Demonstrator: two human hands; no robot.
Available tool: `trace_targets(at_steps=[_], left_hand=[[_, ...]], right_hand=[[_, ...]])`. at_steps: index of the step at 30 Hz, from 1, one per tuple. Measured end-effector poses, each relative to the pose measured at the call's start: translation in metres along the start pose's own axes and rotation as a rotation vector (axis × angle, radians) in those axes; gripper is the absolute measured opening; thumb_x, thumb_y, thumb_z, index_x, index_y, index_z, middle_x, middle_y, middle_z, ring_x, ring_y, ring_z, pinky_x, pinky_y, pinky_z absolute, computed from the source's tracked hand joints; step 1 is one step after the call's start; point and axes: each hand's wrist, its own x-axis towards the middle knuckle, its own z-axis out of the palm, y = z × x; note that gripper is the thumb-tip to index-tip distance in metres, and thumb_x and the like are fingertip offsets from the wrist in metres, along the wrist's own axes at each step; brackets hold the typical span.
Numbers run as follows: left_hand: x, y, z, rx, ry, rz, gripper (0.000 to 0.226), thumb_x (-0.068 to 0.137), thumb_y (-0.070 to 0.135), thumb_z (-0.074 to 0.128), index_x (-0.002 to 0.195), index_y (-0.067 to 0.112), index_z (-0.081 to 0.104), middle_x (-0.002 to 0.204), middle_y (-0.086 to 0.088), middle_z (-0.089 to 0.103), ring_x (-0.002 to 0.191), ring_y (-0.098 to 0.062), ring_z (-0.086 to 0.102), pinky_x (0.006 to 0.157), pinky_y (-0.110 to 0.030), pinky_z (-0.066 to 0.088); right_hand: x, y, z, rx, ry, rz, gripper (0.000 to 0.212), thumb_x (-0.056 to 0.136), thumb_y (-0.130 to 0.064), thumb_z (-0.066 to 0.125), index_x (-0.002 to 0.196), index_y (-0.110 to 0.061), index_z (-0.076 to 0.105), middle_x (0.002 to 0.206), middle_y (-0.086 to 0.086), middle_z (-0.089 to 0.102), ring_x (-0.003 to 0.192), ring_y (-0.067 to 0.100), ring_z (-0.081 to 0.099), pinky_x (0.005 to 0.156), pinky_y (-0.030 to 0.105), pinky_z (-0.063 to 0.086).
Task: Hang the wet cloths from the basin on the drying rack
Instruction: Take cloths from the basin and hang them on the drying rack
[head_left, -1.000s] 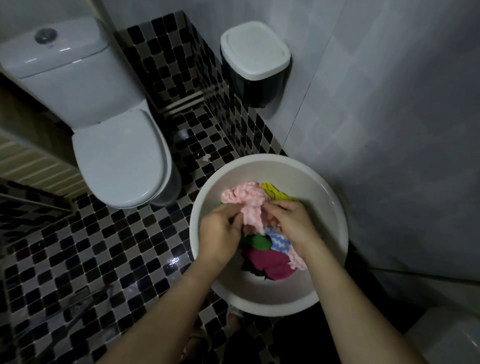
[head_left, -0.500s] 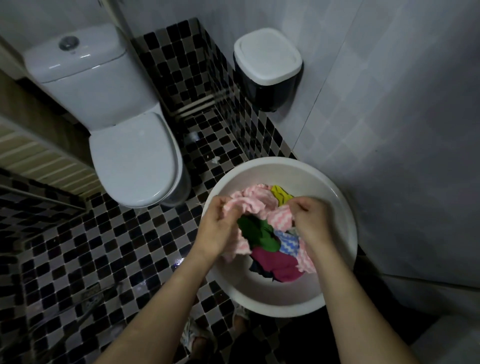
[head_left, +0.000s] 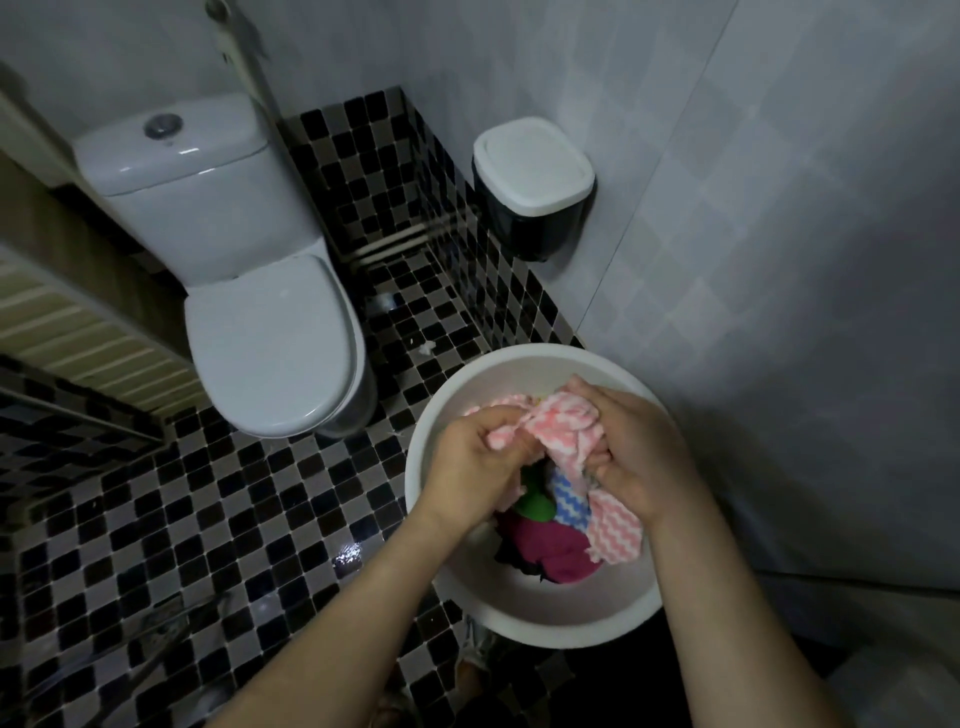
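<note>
Black, grey and white mosaic tiles cover the bathroom floor (head_left: 171, 514) and climb a low strip of the far wall, while pale grey diamond-patterned tiles fill the wall on the right. On the floor against that right wall sits a round white basin (head_left: 545, 621), holding a heap of wet cloths. Both hands are down inside it.

The left hand (head_left: 475, 460) has its fingers (head_left: 506, 434) curled tight around one bunched end of a pink-and-white zigzag cloth (head_left: 558, 421), which stretches across to the right hand (head_left: 641, 462). The right hand's fingers (head_left: 605, 460) are likewise closed on the same cloth; its far end spills out below the palm and lies over the pile. The cloth is lifted only slightly and sits within the basin's rim.

Under it lie a green cloth (head_left: 535, 504), a blue-and-white zigzag cloth (head_left: 569, 501) just beside it, and a magenta cloth (head_left: 550, 548) nearer the person, with something dark at the bottom edge of the heap that cannot be made out. A sliver of yellow shows behind the pink cloth.

Left of the basin stands a white toilet (head_left: 265, 332) with its lid closed. A black bin with a white lid (head_left: 532, 161) hangs on the right wall beyond the basin. A wet glint shows on the floor tiles near the left forearm.
</note>
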Motion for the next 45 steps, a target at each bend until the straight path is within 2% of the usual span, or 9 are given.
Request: trace_targets(at_steps=[5, 12, 18, 23, 27, 29, 32, 38, 45], left_hand=[[-0.018, 0.021, -0.029, 0.007, 0.086, 0.064, 0.013, 0.079, 0.006, 0.075, 0.072, 0.014, 0.068, 0.065, 0.003, 0.071, 0.056, -0.006, 0.064, 0.053, -0.016, 0.047], [-0.057, 0.051, -0.101, -0.341, 0.085, -0.104, 0.012, 0.078, 0.020, 0.074, 0.072, 0.012, 0.067, 0.071, -0.006, 0.071, 0.066, -0.021, 0.067, 0.069, -0.035, 0.057], [-0.102, 0.062, -0.182, -0.641, 0.436, -0.136, 0.020, 0.089, 0.027, 0.064, 0.087, 0.007, 0.063, 0.083, -0.019, 0.065, 0.082, -0.031, 0.064, 0.088, -0.052, 0.052], [-0.147, 0.076, -0.246, -0.629, 0.497, -0.100, 0.027, 0.091, 0.029, 0.062, 0.088, 0.003, 0.067, 0.083, -0.015, 0.073, 0.073, -0.026, 0.072, 0.069, -0.041, 0.060], [-0.173, 0.078, -0.287, -0.559, 0.496, -0.003, 0.030, 0.091, 0.031, 0.063, 0.088, 0.001, 0.065, 0.078, -0.018, 0.064, 0.064, -0.026, 0.063, 0.059, -0.028, 0.052], [-0.188, 0.077, -0.308, -0.590, 0.510, 0.053, 0.036, 0.092, 0.032, 0.061, 0.095, -0.003, 0.067, 0.089, -0.022, 0.067, 0.079, -0.031, 0.065, 0.072, -0.035, 0.054], [-0.215, 0.078, -0.332, -0.642, 0.490, 0.123, 0.040, 0.094, 0.031, 0.057, 0.109, -0.005, 0.068, 0.107, -0.025, 0.069, 0.102, -0.033, 0.067, 0.094, -0.041, 0.052], [-0.269, 0.067, -0.385, -0.628, 0.612, 0.330, 0.038, 0.084, 0.016, 0.065, 0.106, -0.015, 0.060, 0.090, -0.020, 0.070, 0.076, -0.023, 0.068, 0.071, -0.031, 0.057], [-0.322, 0.054, -0.442, -0.619, 0.893, 0.393, 0.022, 0.089, 0.000, 0.060, 0.108, 0.006, 0.069, 0.098, -0.017, 0.072, 0.085, -0.022, 0.067, 0.083, -0.036, 0.055]], right_hand=[[-0.015, -0.014, 0.041, -0.196, -0.329, -0.077, 0.071, 0.079, -0.074, 0.053, 0.115, -0.014, 0.065, 0.104, 0.015, 0.073, 0.100, 0.030, 0.070, 0.088, 0.044, 0.055], [-0.043, -0.034, 0.120, -0.311, -0.474, -0.212, 0.030, 0.098, -0.032, 0.052, 0.110, -0.011, 0.070, 0.100, 0.013, 0.075, 0.097, 0.027, 0.071, 0.091, 0.043, 0.054], [-0.059, -0.055, 0.181, -0.662, -0.630, -0.270, 0.022, 0.091, -0.030, 0.065, 0.108, -0.019, 0.073, 0.101, 0.002, 0.076, 0.097, 0.019, 0.071, 0.091, 0.037, 0.054], [-0.086, -0.071, 0.247, -1.216, -0.556, -0.475, 0.028, 0.089, -0.040, 0.064, 0.113, -0.026, 0.069, 0.113, -0.013, 0.063, 0.108, 0.008, 0.057, 0.094, 0.029, 0.045], [-0.128, -0.067, 0.317, -1.008, -0.867, -0.589, 0.052, 0.087, -0.023, 0.071, 0.135, -0.032, 0.055, 0.136, -0.019, 0.053, 0.128, -0.003, 0.045, 0.107, 0.020, 0.036], [-0.144, -0.055, 0.352, -0.876, -1.009, -0.576, 0.050, 0.086, -0.011, 0.072, 0.132, -0.020, 0.058, 0.129, -0.011, 0.062, 0.122, 0.000, 0.054, 0.104, 0.019, 0.041], [-0.161, -0.045, 0.397, -0.773, -1.023, -0.550, 0.035, 0.084, -0.005, 0.072, 0.118, -0.009, 0.066, 0.099, 0.007, 0.066, 0.094, 0.014, 0.062, 0.087, 0.030, 0.053], [-0.191, -0.038, 0.469, -0.837, -1.067, -0.646, 0.011, 0.084, -0.016, 0.073, 0.093, -0.010, 0.074, 0.074, 0.010, 0.061, 0.067, 0.024, 0.054, 0.064, 0.039, 0.044], [-0.215, -0.033, 0.526, -0.459, -1.042, -0.435, 0.025, 0.092, 0.002, 0.048, 0.077, -0.015, 0.059, 0.053, -0.005, 0.048, 0.043, 0.006, 0.042, 0.040, 0.020, 0.042]])
